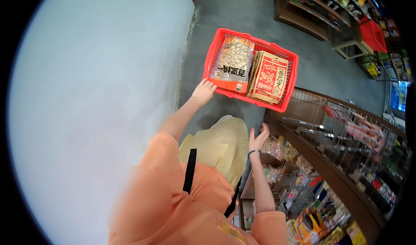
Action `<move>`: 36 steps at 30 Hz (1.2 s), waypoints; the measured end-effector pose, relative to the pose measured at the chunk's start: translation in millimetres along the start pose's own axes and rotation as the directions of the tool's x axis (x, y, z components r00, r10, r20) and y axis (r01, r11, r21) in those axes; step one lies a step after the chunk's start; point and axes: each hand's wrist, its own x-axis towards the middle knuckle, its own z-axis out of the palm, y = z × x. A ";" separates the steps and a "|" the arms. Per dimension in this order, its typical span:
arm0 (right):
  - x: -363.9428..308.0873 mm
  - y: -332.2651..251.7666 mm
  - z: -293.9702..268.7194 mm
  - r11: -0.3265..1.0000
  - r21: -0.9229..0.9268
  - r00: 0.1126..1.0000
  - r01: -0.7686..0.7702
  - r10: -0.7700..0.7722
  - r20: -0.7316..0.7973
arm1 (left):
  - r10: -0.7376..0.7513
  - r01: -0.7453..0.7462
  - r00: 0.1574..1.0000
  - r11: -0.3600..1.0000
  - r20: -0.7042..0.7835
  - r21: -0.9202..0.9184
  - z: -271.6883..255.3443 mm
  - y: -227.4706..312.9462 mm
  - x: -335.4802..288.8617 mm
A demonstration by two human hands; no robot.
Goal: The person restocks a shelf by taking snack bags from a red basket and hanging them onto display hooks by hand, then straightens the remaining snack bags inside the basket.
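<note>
A red plastic shopping basket point(260, 41) is in front of me, at the top middle of the view. My left hand point(203, 92) is closed over its near left rim. Inside, on the left, lies a large clear bag of striped seeds point(235, 56) with an orange lower band. Several tan paper packets point(271, 78) with red printing lean against one another on the basket's right side. My right hand point(258, 138), with a dark band at the wrist, is apart from the basket, fingers spread and holding nothing, close to the shelving on the right.
A pale wall point(99, 97) runs along my left. On the right, a brown-framed shelf unit point(329, 158) holds bagged snacks. Farther off stand more stocked shelves point(312, 11) and a pale stool point(353, 47) beside something red. Grey floor point(242, 6) stretches ahead.
</note>
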 end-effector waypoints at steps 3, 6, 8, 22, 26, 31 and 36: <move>-82.4 29.2 -9.7 0.935 0.051 0.919 -0.351 0.334 0.208 | -0.209 0.209 0.978 0.976 0.006 -0.055 -24.6 34.3 -12.9; -158.6 39.9 -36.6 0.901 -0.188 0.825 -0.390 0.433 0.363 | -0.326 0.357 0.934 0.865 0.144 -0.353 -62.9 60.9 -46.7; -212.3 86.9 -44.2 0.846 -0.282 0.749 -0.452 0.532 0.395 | -0.315 0.335 0.942 0.856 0.118 -0.394 -75.2 72.4 -86.4; -328.8 116.1 -49.5 0.497 0.077 0.499 -0.864 0.829 0.254 | -0.349 0.870 0.483 0.093 0.803 -0.483 -33.4 78.0 -404.4; -329.0 115.4 -22.3 0.575 0.224 0.617 -0.787 0.753 0.231 | -0.390 0.843 0.538 0.215 0.748 -0.494 -16.9 57.2 -385.2; -342.3 109.7 5.3 0.610 0.468 0.734 -0.640 0.666 0.136 | -0.555 0.786 0.604 0.297 0.572 -0.542 -28.8 5.1 -360.3; -394.9 181.5 25.5 0.764 -0.641 0.826 -0.078 0.409 0.388 | -0.581 0.615 0.756 0.470 0.303 -0.633 -62.5 4.1 -256.3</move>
